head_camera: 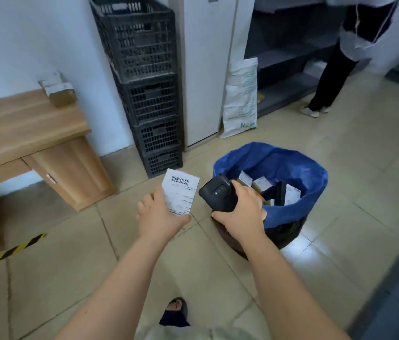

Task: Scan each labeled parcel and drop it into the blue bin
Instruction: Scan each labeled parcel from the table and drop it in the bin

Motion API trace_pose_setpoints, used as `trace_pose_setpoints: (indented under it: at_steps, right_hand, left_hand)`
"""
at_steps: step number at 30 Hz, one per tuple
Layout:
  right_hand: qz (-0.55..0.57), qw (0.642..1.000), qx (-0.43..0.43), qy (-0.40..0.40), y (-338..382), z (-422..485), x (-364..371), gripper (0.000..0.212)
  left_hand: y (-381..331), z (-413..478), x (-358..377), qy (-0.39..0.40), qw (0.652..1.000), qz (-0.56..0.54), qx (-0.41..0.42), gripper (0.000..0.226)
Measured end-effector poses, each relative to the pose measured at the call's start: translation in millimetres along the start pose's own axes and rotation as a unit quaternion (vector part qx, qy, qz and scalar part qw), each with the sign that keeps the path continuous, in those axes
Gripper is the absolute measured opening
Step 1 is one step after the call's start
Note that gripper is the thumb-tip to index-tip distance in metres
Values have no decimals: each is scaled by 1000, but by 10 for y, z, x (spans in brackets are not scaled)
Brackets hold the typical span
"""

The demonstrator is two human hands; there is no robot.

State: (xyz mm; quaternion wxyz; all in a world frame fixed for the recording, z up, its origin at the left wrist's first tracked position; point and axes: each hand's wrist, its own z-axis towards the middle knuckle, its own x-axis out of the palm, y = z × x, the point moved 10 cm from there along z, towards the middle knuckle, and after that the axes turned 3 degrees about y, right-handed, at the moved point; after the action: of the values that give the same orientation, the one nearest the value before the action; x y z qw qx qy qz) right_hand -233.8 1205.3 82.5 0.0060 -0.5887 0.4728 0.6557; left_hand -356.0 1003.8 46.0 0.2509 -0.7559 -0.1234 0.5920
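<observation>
Left hand [158,213] grasping labeled parcel [181,192], barcode up, over the floor; right hand [241,209] grasping black scanner [219,193] just beside it at the blue bin [299,212] rim; scanned parcels [264,184] inside; stacked crates [149,79] beyond.

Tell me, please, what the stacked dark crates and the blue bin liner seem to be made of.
Stacked dark grey lattice crates: likely moulded plastic, matt, given uniform grid walls. Blue bin liner: seemingly thin plastic sheet, creased, folded over the rim.
</observation>
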Motion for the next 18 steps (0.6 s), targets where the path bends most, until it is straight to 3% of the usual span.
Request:
trace_pose_setpoints:
  at_steps: [9,18]
  right_hand:
    - [14,994,105,-40,-158,1048,-94,92]
    - [23,973,216,-82,-909,1706,-438,91]
  left_hand:
    - [-827,1417,231,38,996,4,80,111]
    - [-1291,2032,993,99,990,55,79,107]
